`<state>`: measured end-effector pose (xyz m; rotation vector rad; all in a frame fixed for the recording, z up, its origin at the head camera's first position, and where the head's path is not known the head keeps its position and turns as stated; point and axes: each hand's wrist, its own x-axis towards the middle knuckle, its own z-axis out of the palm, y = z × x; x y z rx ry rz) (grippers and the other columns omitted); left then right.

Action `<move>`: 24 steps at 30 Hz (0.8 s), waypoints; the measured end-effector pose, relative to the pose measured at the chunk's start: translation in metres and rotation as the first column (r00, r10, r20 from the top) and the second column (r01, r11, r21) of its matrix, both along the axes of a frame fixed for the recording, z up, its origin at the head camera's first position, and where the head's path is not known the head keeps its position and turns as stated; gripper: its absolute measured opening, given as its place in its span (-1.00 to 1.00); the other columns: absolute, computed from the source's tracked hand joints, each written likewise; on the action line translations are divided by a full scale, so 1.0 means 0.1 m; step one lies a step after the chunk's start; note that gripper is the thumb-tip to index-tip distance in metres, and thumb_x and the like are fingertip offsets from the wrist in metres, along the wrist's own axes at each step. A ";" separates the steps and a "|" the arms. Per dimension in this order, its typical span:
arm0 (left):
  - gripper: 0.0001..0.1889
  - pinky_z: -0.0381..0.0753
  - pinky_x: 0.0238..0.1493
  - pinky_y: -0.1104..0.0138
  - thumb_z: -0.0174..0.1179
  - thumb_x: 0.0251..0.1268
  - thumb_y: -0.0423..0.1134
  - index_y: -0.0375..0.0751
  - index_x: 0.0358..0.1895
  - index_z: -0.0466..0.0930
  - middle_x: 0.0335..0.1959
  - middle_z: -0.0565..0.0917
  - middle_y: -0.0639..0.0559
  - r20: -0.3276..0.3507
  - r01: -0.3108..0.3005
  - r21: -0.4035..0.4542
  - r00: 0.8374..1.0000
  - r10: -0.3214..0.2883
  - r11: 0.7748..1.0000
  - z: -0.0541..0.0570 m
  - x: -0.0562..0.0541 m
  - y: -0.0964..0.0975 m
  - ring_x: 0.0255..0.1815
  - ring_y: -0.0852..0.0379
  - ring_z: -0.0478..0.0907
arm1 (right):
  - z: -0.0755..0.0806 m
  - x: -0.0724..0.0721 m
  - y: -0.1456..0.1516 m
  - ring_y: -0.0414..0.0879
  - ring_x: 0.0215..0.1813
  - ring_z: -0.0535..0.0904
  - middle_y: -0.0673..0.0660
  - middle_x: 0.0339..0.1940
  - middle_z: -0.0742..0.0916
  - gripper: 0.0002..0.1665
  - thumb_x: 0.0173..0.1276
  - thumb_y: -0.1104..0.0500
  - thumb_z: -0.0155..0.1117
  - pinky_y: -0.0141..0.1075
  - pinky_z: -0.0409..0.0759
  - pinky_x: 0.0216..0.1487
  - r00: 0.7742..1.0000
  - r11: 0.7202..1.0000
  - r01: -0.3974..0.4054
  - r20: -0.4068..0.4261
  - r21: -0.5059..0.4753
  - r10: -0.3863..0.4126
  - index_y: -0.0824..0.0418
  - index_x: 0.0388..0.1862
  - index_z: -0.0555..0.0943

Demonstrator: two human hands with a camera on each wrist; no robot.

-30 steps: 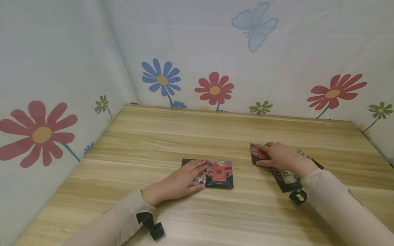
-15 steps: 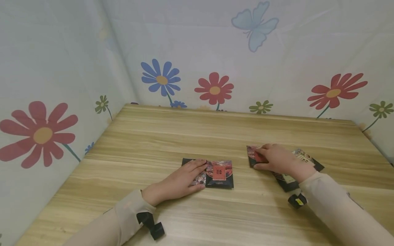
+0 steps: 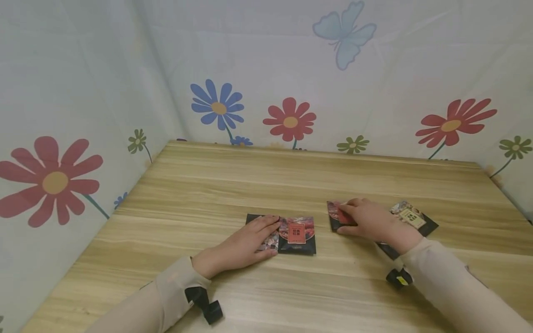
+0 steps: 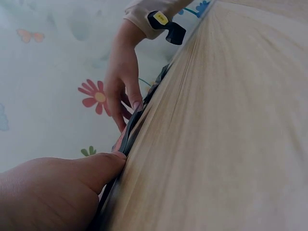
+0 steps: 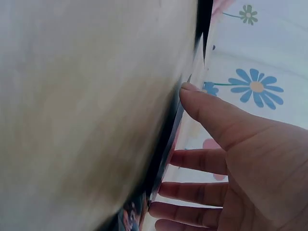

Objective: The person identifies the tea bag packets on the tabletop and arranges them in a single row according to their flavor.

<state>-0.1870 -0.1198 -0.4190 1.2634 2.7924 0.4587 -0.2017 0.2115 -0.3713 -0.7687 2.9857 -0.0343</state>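
Under gripping right fingers [image 5: 198,193] sits one packet [image 3: 337,217]; flat left fingers [image 3: 263,226] touch another packet [image 3: 272,241].

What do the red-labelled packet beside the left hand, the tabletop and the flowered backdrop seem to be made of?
Red-labelled packet: probably plastic or foil film, perhaps slightly glossy; it looks thin, printed.
Tabletop: wood or wood-look laminate, softly shiny; long grain streaks show, but leave which open.
Flowered backdrop: likely cloth or plastic sheet, mostly matte; it hangs with creases and folds.

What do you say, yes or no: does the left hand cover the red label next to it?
No: in the head view the whole red label shows, to the right of the left hand.
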 end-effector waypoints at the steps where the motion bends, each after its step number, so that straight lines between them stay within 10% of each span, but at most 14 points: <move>1: -0.29 0.07 0.56 0.07 0.08 0.39 0.07 -0.29 0.45 0.19 0.50 0.21 -0.16 0.000 -0.001 -0.002 1.000 0.001 1.000 0.00 0.00 0.00 0.54 -0.11 0.10 | 0.00 0.01 -0.01 0.27 0.09 0.57 0.37 0.12 0.62 -0.20 0.26 -0.21 0.27 0.10 0.59 0.07 1.000 1.000 -0.004 -0.006 -0.004 0.004 0.33 0.27 0.49; 24: -0.29 0.08 0.56 0.08 0.07 0.39 0.08 -0.30 0.44 0.19 0.50 0.22 -0.17 -0.010 0.005 -0.006 1.000 -0.005 1.000 -0.01 -0.01 0.00 0.54 -0.11 0.10 | -0.05 0.20 -0.23 0.26 0.11 0.56 0.35 0.13 0.61 -0.17 0.24 -0.26 0.26 0.11 0.59 0.08 0.999 1.000 -0.017 -0.040 0.023 0.018 0.28 0.30 0.47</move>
